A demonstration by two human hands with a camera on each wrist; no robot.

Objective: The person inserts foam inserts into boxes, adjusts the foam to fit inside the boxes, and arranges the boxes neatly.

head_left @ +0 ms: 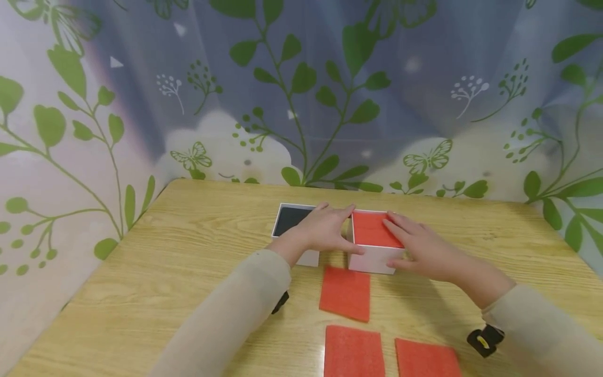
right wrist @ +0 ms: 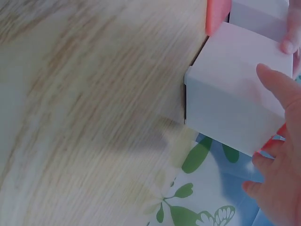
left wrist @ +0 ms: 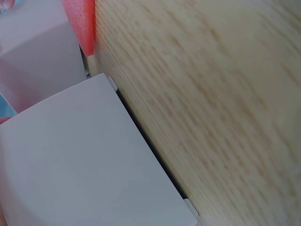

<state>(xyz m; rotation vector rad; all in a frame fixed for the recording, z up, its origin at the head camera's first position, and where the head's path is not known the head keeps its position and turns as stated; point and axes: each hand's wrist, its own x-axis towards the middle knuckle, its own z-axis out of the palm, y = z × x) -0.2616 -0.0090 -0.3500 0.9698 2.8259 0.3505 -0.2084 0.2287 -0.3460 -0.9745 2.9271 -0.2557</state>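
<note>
Two open-topped white boxes stand side by side on the table. Red cloth (head_left: 372, 228) fills the top of the right-hand white box (head_left: 372, 259). My left hand (head_left: 322, 230) holds that box at its left side, thumb on the front wall and forefinger at the far corner. On the other side my right hand (head_left: 426, 248) holds it, thumb by the front wall and fingers over the right rim, fingertips at the cloth. The left-hand white box (head_left: 308, 258) has a dark inside and lies partly hidden under my left hand and wrist.
A red cloth square (head_left: 346, 293) lies flat just in front of the boxes. Nearer to me lie a second red square (head_left: 354, 351) and a third red square (head_left: 427, 358). The wooden table (head_left: 202, 241) ends at a leaf-patterned curtain (head_left: 330, 104).
</note>
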